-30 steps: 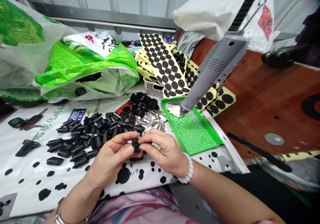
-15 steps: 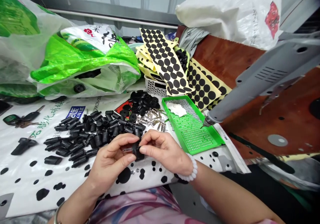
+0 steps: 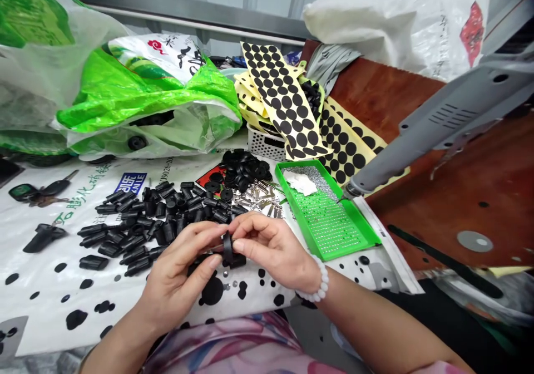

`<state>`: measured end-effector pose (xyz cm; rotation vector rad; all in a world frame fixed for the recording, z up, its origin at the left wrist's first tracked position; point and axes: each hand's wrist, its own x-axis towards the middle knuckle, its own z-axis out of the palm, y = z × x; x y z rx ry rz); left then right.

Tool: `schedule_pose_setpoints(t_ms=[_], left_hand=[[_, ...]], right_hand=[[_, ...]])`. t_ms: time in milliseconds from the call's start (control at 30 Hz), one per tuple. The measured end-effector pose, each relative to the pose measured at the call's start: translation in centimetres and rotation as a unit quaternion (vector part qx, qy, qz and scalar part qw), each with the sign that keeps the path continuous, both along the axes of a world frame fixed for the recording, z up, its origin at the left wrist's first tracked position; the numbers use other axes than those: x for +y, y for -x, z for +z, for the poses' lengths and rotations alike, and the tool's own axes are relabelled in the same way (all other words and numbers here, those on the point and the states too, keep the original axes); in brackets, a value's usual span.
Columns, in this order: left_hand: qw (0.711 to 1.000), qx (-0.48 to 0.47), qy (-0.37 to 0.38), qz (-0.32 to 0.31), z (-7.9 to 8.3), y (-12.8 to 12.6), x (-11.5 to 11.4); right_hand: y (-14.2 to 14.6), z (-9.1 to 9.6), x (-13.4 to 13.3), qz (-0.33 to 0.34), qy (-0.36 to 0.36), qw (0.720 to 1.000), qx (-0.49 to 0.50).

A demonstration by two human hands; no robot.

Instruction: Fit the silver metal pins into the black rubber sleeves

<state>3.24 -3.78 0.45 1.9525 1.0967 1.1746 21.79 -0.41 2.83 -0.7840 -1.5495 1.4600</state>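
In front of me my left hand [image 3: 177, 276] and my right hand [image 3: 277, 254] meet, their fingertips closed around a round black disc-like part [image 3: 227, 248] seen nearly edge-on. A thin shiny metal piece [image 3: 217, 248] shows beside it, between the left finger and thumb. Just past the fingers lies a pile of black plastic sleeves [image 3: 169, 230]. Behind the right hand are loose metal pins [image 3: 262, 197], next to a heap of black discs [image 3: 245, 172]. A green tray [image 3: 287, 198] of small screws lies to the right.
A grey electric screwdriver [image 3: 421, 126] slants in from the right, its tip over the tray. Sheets of black round stickers [image 3: 287, 98] cover a white basket [image 3: 265, 144]. Green and white bags [image 3: 154, 96] stand back left. Keys [image 3: 45, 191] lie far left on the sheeted table.
The black part has turned between my fingertips and now shows more edge-on. My view has shifted slightly, so the table things appear a little further right. Both hands keep their grip.
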Motion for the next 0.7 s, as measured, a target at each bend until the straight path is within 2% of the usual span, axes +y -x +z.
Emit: schedule_pose_setpoints(t_ms=[100, 300, 500, 700], left_hand=[[0.999, 0.028, -0.012, 0.038, 0.19, 0.21, -0.04], [0.980, 0.120, -0.138, 0.073, 0.41, 0.13, 0.13], [0.981, 0.123, -0.131, 0.072, 0.26, -0.13, 0.31], [0.983, 0.092, -0.139, 0.077, 0.05, -0.24, 0.39]], right_hand=[[-0.14, 0.44, -0.06, -0.013, -0.062, 0.997, -0.032], [-0.06, 1.01, -0.51, -0.039, -0.233, 0.966, -0.107], [-0.31, 0.50, -0.54, 0.006, -0.327, 0.932, -0.158], [-0.29, 0.44, -0.50, -0.022, -0.358, 0.918, -0.172]])
